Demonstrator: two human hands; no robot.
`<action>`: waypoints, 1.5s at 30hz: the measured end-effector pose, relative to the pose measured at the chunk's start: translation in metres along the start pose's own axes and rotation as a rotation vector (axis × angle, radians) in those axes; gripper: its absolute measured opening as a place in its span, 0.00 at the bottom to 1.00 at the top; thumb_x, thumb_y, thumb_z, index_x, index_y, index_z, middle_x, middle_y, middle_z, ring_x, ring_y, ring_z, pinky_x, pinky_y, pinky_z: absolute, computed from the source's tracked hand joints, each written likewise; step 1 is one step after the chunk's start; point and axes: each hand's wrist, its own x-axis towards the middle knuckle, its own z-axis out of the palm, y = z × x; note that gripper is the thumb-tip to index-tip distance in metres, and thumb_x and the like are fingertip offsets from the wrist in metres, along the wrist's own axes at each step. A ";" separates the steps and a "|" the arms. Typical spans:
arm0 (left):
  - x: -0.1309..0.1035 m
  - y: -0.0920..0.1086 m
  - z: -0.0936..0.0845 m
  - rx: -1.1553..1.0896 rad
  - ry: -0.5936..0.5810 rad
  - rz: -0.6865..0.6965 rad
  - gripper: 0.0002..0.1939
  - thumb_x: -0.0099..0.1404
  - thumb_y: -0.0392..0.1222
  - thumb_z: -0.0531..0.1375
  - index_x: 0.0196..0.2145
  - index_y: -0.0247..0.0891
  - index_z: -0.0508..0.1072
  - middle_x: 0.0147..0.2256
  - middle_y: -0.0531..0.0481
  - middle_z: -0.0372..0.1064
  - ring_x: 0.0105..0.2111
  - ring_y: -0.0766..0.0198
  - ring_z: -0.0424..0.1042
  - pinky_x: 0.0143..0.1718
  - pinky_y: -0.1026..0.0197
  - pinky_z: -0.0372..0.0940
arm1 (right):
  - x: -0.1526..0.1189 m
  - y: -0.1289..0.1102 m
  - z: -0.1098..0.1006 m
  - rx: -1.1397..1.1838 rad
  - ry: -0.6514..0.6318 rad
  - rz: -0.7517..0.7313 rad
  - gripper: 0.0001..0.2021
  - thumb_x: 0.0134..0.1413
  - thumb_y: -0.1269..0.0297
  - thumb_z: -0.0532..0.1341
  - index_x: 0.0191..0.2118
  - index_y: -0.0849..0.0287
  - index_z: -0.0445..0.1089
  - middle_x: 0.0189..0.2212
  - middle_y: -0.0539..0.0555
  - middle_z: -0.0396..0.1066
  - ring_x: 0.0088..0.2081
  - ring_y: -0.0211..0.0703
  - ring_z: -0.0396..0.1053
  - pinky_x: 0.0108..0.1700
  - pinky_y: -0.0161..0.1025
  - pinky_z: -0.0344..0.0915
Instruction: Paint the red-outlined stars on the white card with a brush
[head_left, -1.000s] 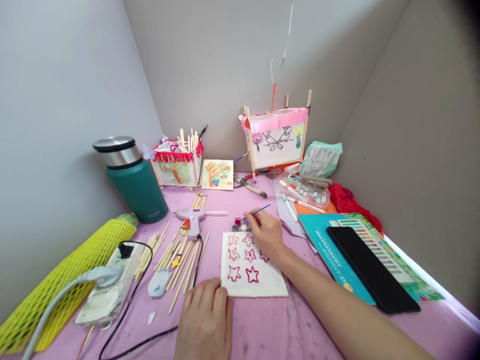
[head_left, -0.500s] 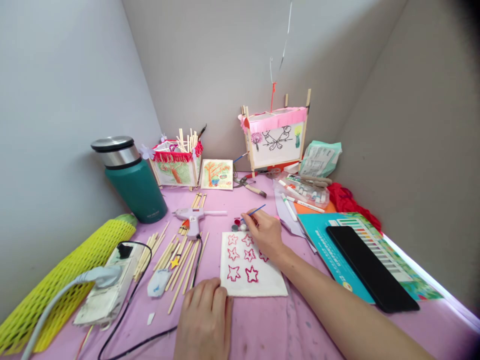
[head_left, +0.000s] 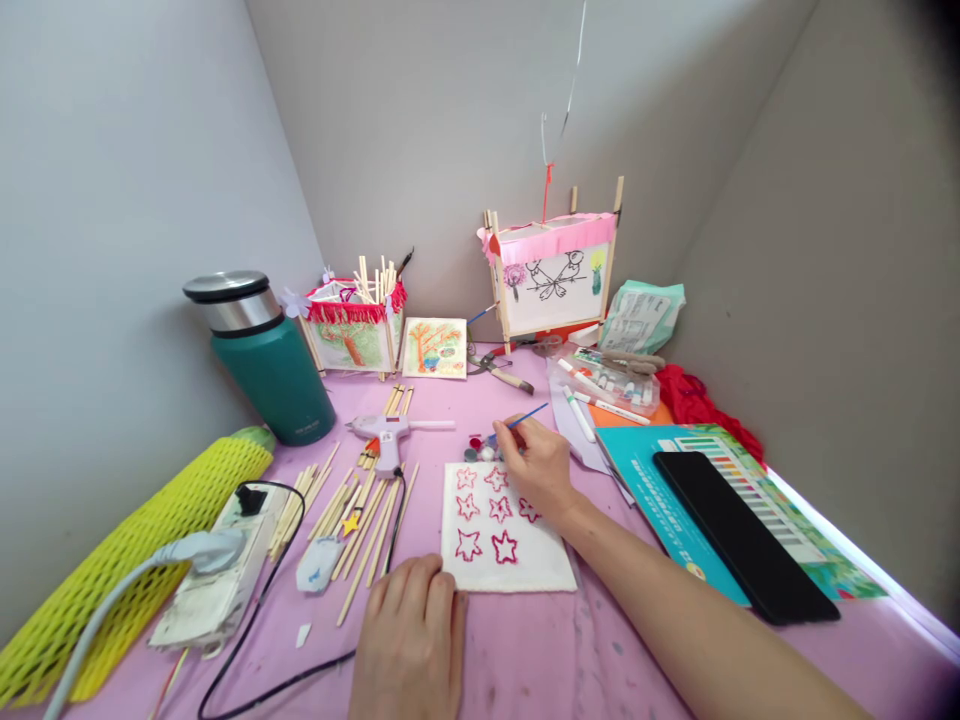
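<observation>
A slim blue paintbrush (head_left: 529,413) is pinched in my right hand (head_left: 541,468), which hovers over the upper right of a square white panel (head_left: 525,578). Several pink-red star outlines (head_left: 500,509) cover that panel, one partly hidden by my wrist. Just beyond its far edge sit small paint pots (head_left: 475,443), red, white and grey, with the brush's lower end near them; its tip is hard to make out. My left hand (head_left: 409,635) lies palm down on the table, fingers resting at the panel's lower left corner.
Left lie wooden sticks (head_left: 367,530), a glue gun (head_left: 388,440), a power strip (head_left: 214,590) and a teal bottle (head_left: 274,375). Right are a black phone (head_left: 742,540) on a booklet (head_left: 645,480) and markers (head_left: 611,410). A paper lantern (head_left: 555,280) stands at the back.
My right hand has shifted slightly right with the paintbrush, and the brush has moved right too. My left hand stays in place.
</observation>
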 end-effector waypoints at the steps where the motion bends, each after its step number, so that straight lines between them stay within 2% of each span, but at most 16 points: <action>1: 0.000 0.000 0.000 0.000 0.000 0.001 0.06 0.63 0.36 0.56 0.39 0.38 0.66 0.41 0.46 0.67 0.41 0.57 0.66 0.42 0.54 0.60 | 0.000 0.000 0.000 0.004 0.013 0.001 0.14 0.62 0.59 0.53 0.28 0.59 0.68 0.23 0.51 0.69 0.26 0.39 0.66 0.31 0.35 0.58; 16: 0.000 0.000 -0.001 -0.004 0.010 0.007 0.05 0.63 0.35 0.55 0.39 0.37 0.66 0.40 0.46 0.67 0.40 0.57 0.64 0.42 0.54 0.59 | -0.002 0.002 0.001 0.045 0.008 -0.034 0.11 0.62 0.64 0.52 0.30 0.59 0.67 0.28 0.53 0.73 0.27 0.39 0.69 0.32 0.35 0.59; 24: 0.003 0.004 -0.004 0.004 0.046 -0.005 0.04 0.65 0.34 0.52 0.37 0.37 0.65 0.39 0.45 0.67 0.39 0.57 0.65 0.40 0.53 0.59 | -0.001 0.002 -0.001 0.027 0.018 -0.015 0.11 0.62 0.64 0.52 0.31 0.59 0.67 0.27 0.53 0.73 0.27 0.40 0.70 0.32 0.36 0.59; 30: 0.003 0.004 -0.003 -0.013 0.025 -0.018 0.04 0.64 0.34 0.53 0.37 0.38 0.65 0.39 0.46 0.67 0.39 0.57 0.65 0.40 0.54 0.60 | -0.001 0.001 0.000 0.025 0.001 -0.049 0.11 0.62 0.64 0.52 0.32 0.59 0.68 0.27 0.52 0.73 0.27 0.39 0.69 0.32 0.36 0.59; 45: 0.004 0.005 -0.004 -0.004 0.040 -0.006 0.04 0.64 0.34 0.53 0.37 0.38 0.65 0.39 0.45 0.67 0.39 0.57 0.65 0.40 0.53 0.59 | -0.001 0.002 0.001 0.009 0.035 -0.019 0.13 0.62 0.62 0.53 0.28 0.59 0.67 0.24 0.51 0.71 0.25 0.38 0.67 0.30 0.35 0.57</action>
